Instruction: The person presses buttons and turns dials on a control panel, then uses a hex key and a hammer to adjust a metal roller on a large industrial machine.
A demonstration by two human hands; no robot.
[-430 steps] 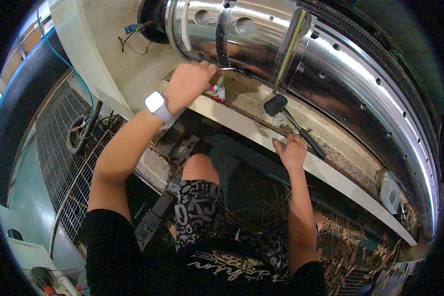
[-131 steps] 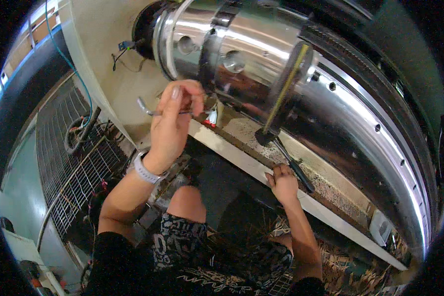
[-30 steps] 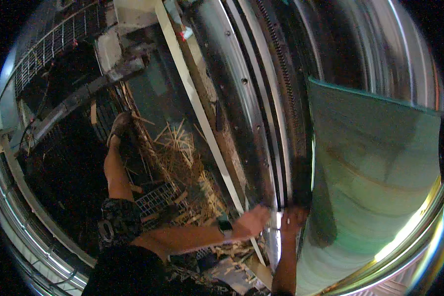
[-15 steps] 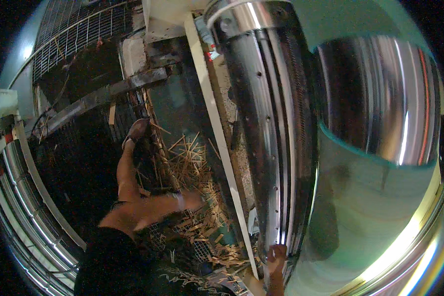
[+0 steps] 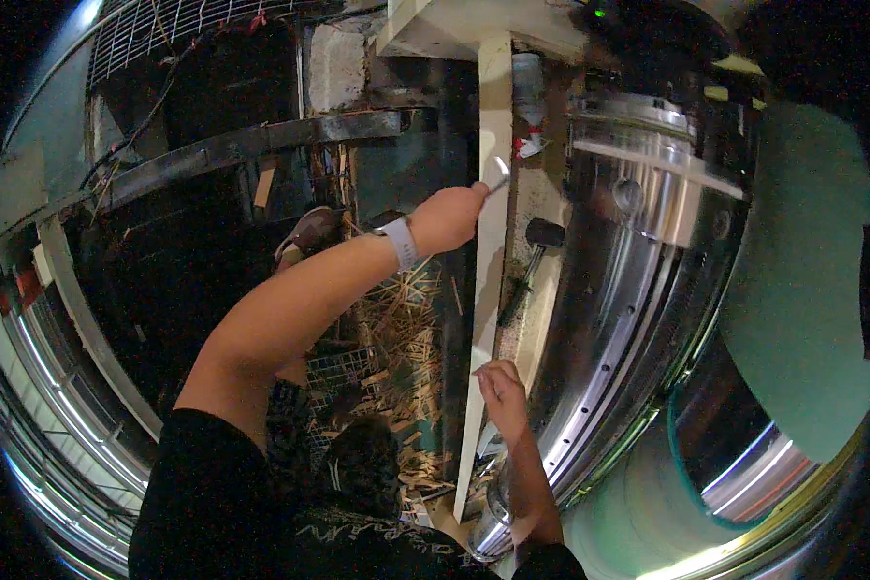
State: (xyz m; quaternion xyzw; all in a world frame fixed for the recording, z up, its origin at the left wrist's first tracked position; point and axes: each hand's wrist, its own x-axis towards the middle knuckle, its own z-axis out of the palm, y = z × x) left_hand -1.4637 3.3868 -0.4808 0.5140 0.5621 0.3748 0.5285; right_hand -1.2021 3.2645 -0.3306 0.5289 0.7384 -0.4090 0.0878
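My left hand [image 5: 451, 217], with a pale watch on its wrist, reaches forward over a long cream-coloured beam [image 5: 488, 251]. Its fingers are closed around a small metal tool with a shiny bent tip [image 5: 499, 172]. My right hand [image 5: 504, 394] is at the beam's right edge, nearer to me, fingers curled together; anything inside them is hidden. To the right of both hands lies a large polished metal cylinder [image 5: 599, 387] with a row of small holes. Between beam and cylinder, a black-headed mallet [image 5: 545, 233] rests on the ledge.
A clear bottle [image 5: 528, 82] stands farther along the ledge. Wood slivers [image 5: 411, 329] litter the floor left of the beam, near my shoe [image 5: 311, 235]. Green sheet material [image 5: 793, 280] hangs right of the cylinder. Metal rollers [image 5: 53, 372] line the far left.
My left hand has swung forward and up to the beam, and the tool now shows in it. My right hand has left the cylinder for the beam's edge. The whole view has shifted.
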